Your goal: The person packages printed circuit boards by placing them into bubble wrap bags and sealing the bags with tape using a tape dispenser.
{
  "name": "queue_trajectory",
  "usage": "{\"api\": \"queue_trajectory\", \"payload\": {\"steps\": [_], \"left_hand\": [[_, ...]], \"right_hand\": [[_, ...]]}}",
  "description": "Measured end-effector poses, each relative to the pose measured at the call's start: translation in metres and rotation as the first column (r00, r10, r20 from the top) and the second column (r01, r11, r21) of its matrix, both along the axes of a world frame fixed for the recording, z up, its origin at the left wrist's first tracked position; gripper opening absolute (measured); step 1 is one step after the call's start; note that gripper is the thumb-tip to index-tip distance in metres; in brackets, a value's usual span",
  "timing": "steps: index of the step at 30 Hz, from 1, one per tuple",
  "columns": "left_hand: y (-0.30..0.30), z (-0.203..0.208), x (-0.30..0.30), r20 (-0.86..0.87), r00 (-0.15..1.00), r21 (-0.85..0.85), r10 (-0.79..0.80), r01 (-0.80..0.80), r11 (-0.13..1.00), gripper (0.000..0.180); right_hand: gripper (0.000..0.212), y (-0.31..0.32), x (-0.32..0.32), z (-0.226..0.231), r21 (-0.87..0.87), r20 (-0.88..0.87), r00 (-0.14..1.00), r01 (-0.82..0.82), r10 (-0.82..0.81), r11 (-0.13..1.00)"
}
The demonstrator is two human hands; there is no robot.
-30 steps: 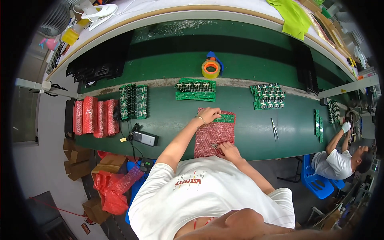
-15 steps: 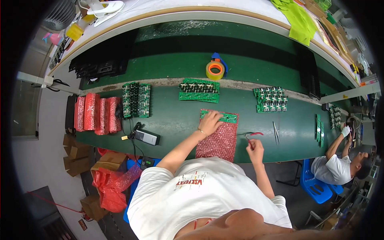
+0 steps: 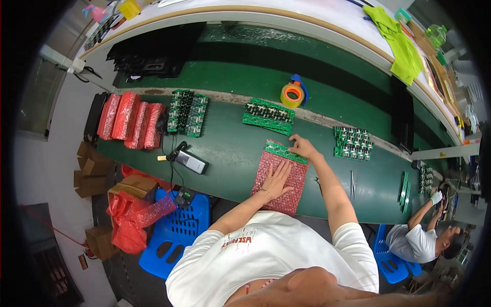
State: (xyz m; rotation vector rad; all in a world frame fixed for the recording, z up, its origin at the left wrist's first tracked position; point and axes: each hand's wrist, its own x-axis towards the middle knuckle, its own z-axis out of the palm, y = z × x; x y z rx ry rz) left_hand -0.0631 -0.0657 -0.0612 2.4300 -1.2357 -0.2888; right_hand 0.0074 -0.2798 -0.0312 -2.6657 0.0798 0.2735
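Note:
A red bubble-wrap bag (image 3: 267,174) lies flat near the table's front edge. Across its far end is a green circuit board (image 3: 276,148). My left hand (image 3: 276,182) rests palm down on the bag, fingers stretched toward the board. At the board's right part, my right hand (image 3: 304,148) has its fingers curled onto it; the fingertips are partly hidden. Beside my right forearm, a small dark part of the red-handled cutters (image 3: 317,180) shows on the table, the rest covered by the arm. Metal tweezers (image 3: 352,184) lie farther right.
Stacks of circuit boards (image 3: 268,116) stand along the back, with another stack (image 3: 353,144) to the right. Wrapped red bundles (image 3: 126,115), a black-grey device (image 3: 192,162) and a tape dispenser (image 3: 292,95) are also there. A co-worker (image 3: 417,240) sits far right.
My right hand has left the cutters and moved up to the board. My left hand has slid from the board down onto the bag. The whole view has shifted and tilted.

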Motion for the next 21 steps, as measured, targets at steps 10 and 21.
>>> {"api": "queue_trajectory", "payload": {"steps": [10, 21], "left_hand": [[0.015, 0.037, 0.014, -0.03, 0.999, 0.091, 0.034, -0.031, 0.995, 0.096], [0.034, 0.027, -0.003, 0.167, 0.985, 0.048, 0.041, -0.05, 0.998, 0.091]], "right_hand": [[0.036, -0.014, -0.013, -0.036, 0.239, 0.013, 0.985, -0.17, 0.171, 0.956], [0.029, 0.065, -0.093, 0.0, -0.126, 0.369, 0.907, -0.167, 0.202, 0.978]]}}
